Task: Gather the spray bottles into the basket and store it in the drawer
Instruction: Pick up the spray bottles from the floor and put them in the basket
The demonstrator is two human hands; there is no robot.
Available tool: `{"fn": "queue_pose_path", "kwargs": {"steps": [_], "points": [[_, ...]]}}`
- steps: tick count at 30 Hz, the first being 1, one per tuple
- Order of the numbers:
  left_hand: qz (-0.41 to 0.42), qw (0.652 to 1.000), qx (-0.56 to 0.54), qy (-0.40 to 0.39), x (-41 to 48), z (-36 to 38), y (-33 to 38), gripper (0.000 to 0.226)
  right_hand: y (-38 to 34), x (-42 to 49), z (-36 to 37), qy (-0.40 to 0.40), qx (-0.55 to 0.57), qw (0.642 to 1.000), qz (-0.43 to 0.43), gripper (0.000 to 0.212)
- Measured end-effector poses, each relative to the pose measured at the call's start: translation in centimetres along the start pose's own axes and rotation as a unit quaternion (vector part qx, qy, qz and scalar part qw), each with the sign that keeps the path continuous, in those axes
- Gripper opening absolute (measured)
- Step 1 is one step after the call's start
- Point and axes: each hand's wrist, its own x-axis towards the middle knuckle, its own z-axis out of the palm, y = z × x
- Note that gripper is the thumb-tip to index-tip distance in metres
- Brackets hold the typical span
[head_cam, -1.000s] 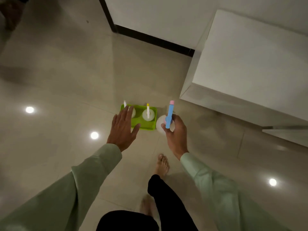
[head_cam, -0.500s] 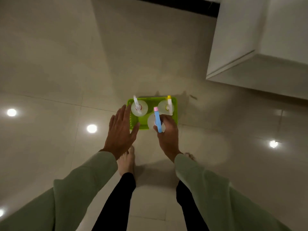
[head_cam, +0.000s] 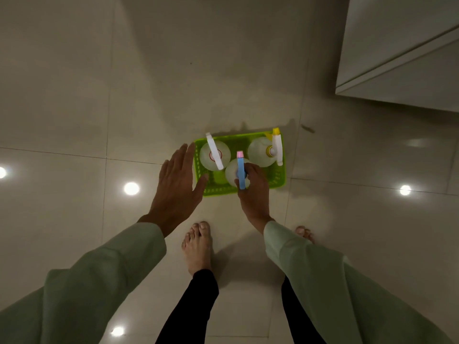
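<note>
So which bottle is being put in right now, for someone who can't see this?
Find the green basket on the tiled floor. Three spray bottles stand in it; the right hand grips the nearest one. It alone has a blue sprayer with a pink tip.

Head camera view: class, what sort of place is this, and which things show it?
Probably a room in a home: glossy tiled floor, a white cabinet standing on it, and a green basket of spray bottles by bare feet.

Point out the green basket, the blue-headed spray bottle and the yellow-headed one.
green basket [head_cam: 279, 178]: head view, right wall.
blue-headed spray bottle [head_cam: 240, 170]: head view, blue trigger head.
yellow-headed spray bottle [head_cam: 258, 151]: head view, body top.
</note>
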Motion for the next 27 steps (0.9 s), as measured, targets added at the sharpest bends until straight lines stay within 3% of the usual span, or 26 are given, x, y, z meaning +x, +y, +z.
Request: {"fn": "queue_pose_path", "kwargs": {"steps": [4, 10, 14, 18, 21, 27], "points": [[0.001, 1.0, -0.008, 0.004, 0.1, -0.1, 0.6, 0.071, 0.2, 0.0, -0.5, -0.019, 0.004, 1.0, 0.016, 0.034], [-0.003, 1.0, -0.005, 0.006, -0.7, -0.1, 1.3, 0.071, 0.1, -0.6, -2.4, -0.04, 0.005, 0.999, 0.006, 0.074], [-0.016, 1.0, -0.008, 0.01, -1.4, 0.2, 1.2, 0.071, 0.7, -1.7, -4.3, -0.022, -0.002, 0.999, 0.025, 0.069], [-0.086, 0.994, -0.061, 0.019, -1.4, 1.4, 0.9, 0.073, 2.2, -2.1, -6.4, 0.076, 0.0, 0.997, 0.032, 0.046], [-0.12, 0.99, -0.078, 0.004, -0.7, 3.1, 0.2, 0.074, 3.9, -1.2, -7.4, 0.11, 0.011, 0.992, 0.067, 0.041], [-0.223, 0.963, -0.151, 0.02, 2.7, 6.9, -0.8, 0.079, 6.8, 2.0, -6.7, 0.043, 0.057, 0.982, 0.177, 0.06]]}}
